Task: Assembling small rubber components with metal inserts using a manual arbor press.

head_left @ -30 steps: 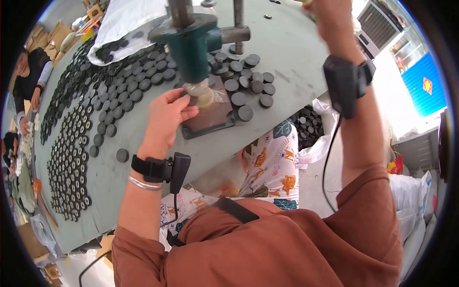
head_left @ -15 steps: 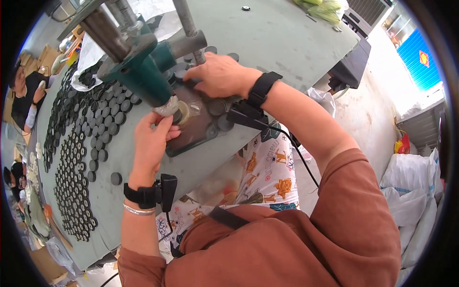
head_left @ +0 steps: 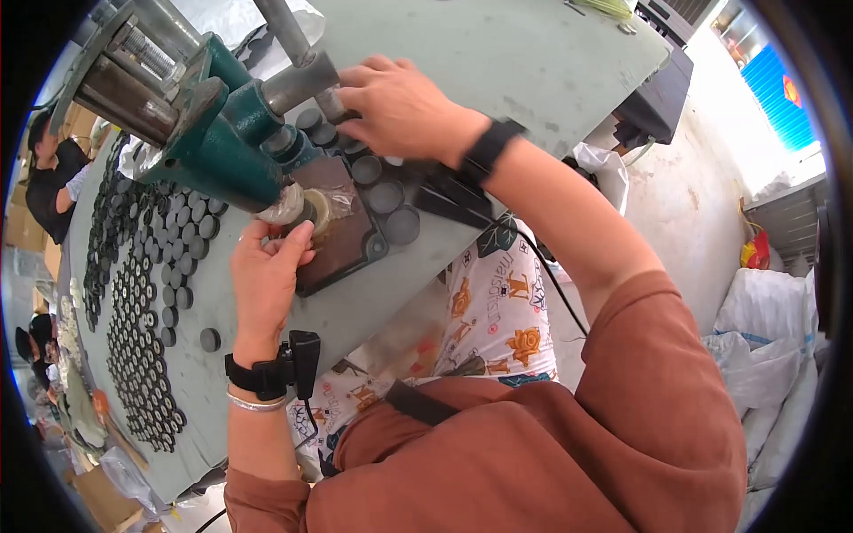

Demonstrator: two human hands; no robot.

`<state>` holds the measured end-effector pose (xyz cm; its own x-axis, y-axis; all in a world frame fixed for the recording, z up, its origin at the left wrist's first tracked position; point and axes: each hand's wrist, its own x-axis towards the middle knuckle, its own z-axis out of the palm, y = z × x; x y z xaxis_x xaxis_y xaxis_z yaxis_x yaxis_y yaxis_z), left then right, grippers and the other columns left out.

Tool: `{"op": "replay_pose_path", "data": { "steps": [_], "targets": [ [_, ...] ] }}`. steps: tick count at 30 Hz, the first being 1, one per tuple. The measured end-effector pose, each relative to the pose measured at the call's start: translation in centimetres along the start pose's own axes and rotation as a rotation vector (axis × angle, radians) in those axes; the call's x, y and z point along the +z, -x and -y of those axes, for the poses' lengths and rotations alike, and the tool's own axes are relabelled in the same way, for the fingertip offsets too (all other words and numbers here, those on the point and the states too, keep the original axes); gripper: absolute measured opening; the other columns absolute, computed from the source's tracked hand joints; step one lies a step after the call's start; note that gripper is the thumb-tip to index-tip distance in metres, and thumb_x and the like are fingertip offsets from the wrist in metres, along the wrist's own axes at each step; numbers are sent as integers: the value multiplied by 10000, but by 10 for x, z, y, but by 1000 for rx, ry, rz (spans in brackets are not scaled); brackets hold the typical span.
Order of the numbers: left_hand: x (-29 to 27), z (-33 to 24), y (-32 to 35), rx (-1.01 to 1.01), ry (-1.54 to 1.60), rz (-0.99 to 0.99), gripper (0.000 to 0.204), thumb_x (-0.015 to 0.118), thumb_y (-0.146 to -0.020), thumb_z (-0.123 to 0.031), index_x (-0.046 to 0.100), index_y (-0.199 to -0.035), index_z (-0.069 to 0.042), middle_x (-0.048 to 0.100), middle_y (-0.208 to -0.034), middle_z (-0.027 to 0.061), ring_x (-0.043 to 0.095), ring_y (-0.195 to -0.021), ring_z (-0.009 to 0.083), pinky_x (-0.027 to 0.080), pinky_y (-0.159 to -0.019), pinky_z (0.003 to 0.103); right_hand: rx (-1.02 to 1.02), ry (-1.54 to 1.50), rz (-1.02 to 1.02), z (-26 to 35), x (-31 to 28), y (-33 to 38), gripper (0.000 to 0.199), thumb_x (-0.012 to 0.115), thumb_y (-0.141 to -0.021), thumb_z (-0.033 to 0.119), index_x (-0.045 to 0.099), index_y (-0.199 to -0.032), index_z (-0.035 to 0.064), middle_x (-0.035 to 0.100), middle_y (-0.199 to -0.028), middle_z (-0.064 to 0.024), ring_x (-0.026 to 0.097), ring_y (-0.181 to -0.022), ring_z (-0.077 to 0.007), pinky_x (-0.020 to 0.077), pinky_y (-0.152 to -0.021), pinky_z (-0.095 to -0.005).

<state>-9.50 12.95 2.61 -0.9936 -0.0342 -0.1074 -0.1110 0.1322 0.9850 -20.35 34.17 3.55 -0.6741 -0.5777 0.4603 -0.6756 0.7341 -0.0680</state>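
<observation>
A small round part (head_left: 313, 211), pale and shiny under a wrap of clear film, sits on the dark base plate (head_left: 342, 235) right beneath the nose of the green hand press (head_left: 227, 147). The left hand (head_left: 265, 280) pinches it at the edge, fingertips narrow and pressed close to the tool's head. The right hand (head_left: 400, 107) lies curled over a cluster of black round caps (head_left: 386, 195) behind the press, touching them; whether it grips one I cannot tell. With fingers that near the ram, a slip could pinch them, or the part could sit crooked and get crushed off-centre. The press looks like heavy painted cast metal, the table (head_left: 498, 53) smooth and grey-green, with rows of flat dark discs (head_left: 142, 355) spread along its left side.
</observation>
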Motion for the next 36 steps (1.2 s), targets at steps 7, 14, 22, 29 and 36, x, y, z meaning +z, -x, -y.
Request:
{"op": "replay_pose_path", "data": {
  "steps": [7, 14, 22, 29, 36],
  "targets": [
    [-2, 8, 1, 52, -57, -45, 307, 655, -804, -91, 541, -1075, -2, 570, -929, 22, 560, -723, 57, 469, -616, 174, -80, -163, -4, 57, -3, 88, 524, 610, -770, 299, 454, -1207, 54, 479, -1236, -115, 412, -1176, -257, 330, -870, -449],
    [5, 1, 0, 34, -125, -110, 313, 689, -769, -139, 573, -983, 57, 566, -902, 50, 542, -648, 69, 483, -562, 202, -155, 95, 60, 27, 10, 75, 488, 511, -840, 419, 466, -1239, 141, 448, -1297, -65, 347, -1247, -243, 236, -934, -537],
    [4, 3, -1, 147, -233, -132, 328, 712, -718, -214, 630, -958, -6, 578, -771, 41, 557, -590, 97, 460, -539, 241, 268, -187, -166, -8, -48, 33, 323, 492, -888, 281, 543, -1151, 102, 594, -1072, -93, 577, -929, -229, 398, -839, -396],
    [0, 10, -5, 187, -173, -120, 274, 703, -716, -197, 647, -931, -36, 588, -774, 48, 560, -563, 97, 448, -524, 241, 202, -610, -416, 85, -188, -81, 523, 524, -851, 489, 572, -922, -27, 551, -864, -136, 541, -800, -227, 455, -700, -330],
    [-2, 14, -5, 208, -262, -139, 282, 726, -704, -204, 639, -911, -34, 558, -755, 43, 534, -600, 102, 442, -555, 245, 280, -771, -278, 61, -191, -124, 355, 586, -845, 405, 564, -859, 51, 560, -789, -65, 531, -727, -161, 433, -704, -325]
  ]
}}
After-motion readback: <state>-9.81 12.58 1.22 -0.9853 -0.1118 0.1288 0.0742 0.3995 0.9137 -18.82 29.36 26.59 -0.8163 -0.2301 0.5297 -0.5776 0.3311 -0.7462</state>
